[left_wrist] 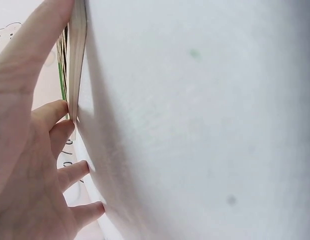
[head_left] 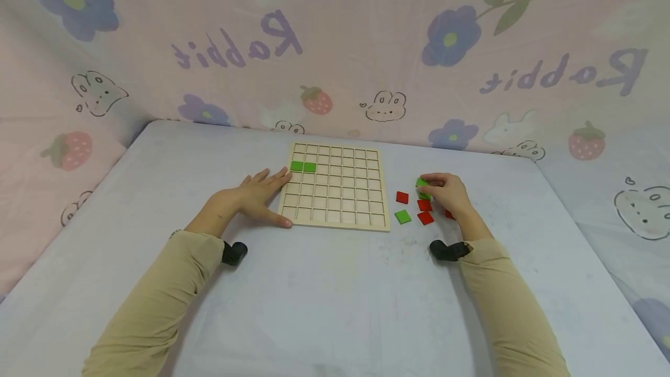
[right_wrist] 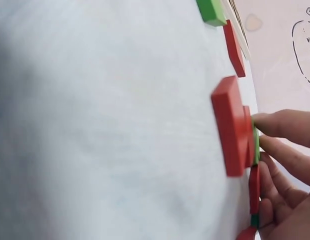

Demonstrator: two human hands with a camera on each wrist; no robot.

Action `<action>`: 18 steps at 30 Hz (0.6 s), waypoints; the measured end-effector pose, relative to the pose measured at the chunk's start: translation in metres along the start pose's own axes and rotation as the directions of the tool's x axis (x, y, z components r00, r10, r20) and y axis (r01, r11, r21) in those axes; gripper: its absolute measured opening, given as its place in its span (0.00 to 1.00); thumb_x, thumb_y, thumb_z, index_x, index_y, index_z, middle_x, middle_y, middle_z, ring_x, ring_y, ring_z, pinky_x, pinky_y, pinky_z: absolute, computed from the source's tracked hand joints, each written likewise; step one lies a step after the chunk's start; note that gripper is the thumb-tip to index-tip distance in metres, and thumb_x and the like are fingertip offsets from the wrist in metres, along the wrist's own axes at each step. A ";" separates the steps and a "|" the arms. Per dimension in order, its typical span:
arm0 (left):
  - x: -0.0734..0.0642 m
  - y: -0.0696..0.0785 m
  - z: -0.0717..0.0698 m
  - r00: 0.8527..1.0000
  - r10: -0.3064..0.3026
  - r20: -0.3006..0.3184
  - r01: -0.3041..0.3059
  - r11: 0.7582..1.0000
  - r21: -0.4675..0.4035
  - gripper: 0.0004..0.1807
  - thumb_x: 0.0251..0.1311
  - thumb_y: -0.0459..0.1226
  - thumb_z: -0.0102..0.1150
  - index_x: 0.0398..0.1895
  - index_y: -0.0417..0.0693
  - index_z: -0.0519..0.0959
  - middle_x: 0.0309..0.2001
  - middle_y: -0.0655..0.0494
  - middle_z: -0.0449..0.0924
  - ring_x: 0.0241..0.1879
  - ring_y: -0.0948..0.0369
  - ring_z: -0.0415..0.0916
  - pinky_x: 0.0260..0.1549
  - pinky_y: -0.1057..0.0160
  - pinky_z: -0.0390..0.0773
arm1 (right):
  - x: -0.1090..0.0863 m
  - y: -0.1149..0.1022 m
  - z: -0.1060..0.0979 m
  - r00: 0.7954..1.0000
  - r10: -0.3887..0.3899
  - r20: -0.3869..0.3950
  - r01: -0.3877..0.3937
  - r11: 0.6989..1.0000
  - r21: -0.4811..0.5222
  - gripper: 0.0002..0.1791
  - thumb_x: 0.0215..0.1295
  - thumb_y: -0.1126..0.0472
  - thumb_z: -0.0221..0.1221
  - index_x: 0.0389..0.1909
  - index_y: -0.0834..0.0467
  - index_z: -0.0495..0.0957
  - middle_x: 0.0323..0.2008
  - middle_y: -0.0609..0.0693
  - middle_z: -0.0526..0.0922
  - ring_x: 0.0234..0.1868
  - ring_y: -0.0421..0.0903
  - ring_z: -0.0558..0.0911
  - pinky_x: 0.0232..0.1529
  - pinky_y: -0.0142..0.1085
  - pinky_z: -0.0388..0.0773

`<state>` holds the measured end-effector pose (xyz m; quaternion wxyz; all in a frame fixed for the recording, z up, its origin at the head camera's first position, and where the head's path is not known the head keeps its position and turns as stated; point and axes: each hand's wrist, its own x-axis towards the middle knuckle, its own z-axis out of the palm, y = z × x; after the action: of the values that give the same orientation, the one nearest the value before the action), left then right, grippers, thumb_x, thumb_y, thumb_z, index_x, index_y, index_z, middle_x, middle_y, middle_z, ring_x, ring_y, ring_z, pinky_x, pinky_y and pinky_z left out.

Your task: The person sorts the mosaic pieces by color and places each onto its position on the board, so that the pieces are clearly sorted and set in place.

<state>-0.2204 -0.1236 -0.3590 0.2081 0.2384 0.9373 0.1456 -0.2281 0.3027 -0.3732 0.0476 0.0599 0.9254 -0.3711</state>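
Observation:
A pale wooden grid board (head_left: pixel 335 223) lies on the table, with two green square tiles (head_left: pixel 310 167) side by side in cells at its left edge. My left hand (head_left: pixel 253 196) rests against the board's left side, fingers spread; its thumb is at the near corner. In the left wrist view the fingertips meet the board's edge (left_wrist: pixel 77 55). To the right of the board, my right hand (head_left: pixel 445 194) pinches a green tile (head_left: pixel 421 182) between thumb and fingers. Another green tile (head_left: pixel 424 196) shows just below it. Red tiles (head_left: pixel 425 206) lie close to this hand.
Between board and right hand lie a red tile (head_left: pixel 402 197) and a green tile (head_left: pixel 402 217). One more red tile (head_left: pixel 449 214) is partly hidden by the right wrist. A printed cloth (head_left: pixel 335 45) hangs behind the white-covered table (head_left: pixel 335 307).

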 end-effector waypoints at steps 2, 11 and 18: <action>0.000 0.000 0.000 1.000 -0.005 0.001 0.005 1.000 -0.001 0.64 0.46 0.64 0.65 0.77 0.49 0.40 0.78 0.51 0.32 0.75 0.41 0.28 0.69 0.35 0.33 | 0.001 0.000 0.000 1.000 -0.016 0.002 0.016 1.000 -0.023 0.25 0.65 0.56 0.59 0.61 0.63 0.73 0.57 0.67 0.75 0.58 0.60 0.71 0.59 0.51 0.70; 0.001 -0.001 0.000 1.000 -0.003 0.002 0.003 1.000 -0.004 0.64 0.46 0.64 0.66 0.77 0.49 0.40 0.78 0.51 0.32 0.75 0.41 0.28 0.69 0.35 0.33 | 0.003 -0.004 0.002 0.999 -0.036 0.007 0.036 0.999 -0.024 0.23 0.65 0.59 0.59 0.59 0.64 0.75 0.55 0.67 0.77 0.57 0.60 0.73 0.60 0.51 0.70; 0.000 0.000 -0.001 1.000 0.000 0.004 0.000 1.000 -0.007 0.63 0.46 0.64 0.66 0.77 0.49 0.40 0.78 0.52 0.32 0.75 0.41 0.27 0.69 0.35 0.32 | 0.005 -0.004 0.006 0.999 -0.052 0.001 0.052 0.998 -0.040 0.23 0.64 0.57 0.61 0.58 0.62 0.77 0.50 0.64 0.79 0.49 0.55 0.74 0.46 0.36 0.72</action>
<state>-0.2210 -0.1237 -0.3585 0.2108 0.2380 0.9365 0.1484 -0.2333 0.2964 -0.3757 0.0389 0.0349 0.9339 -0.3538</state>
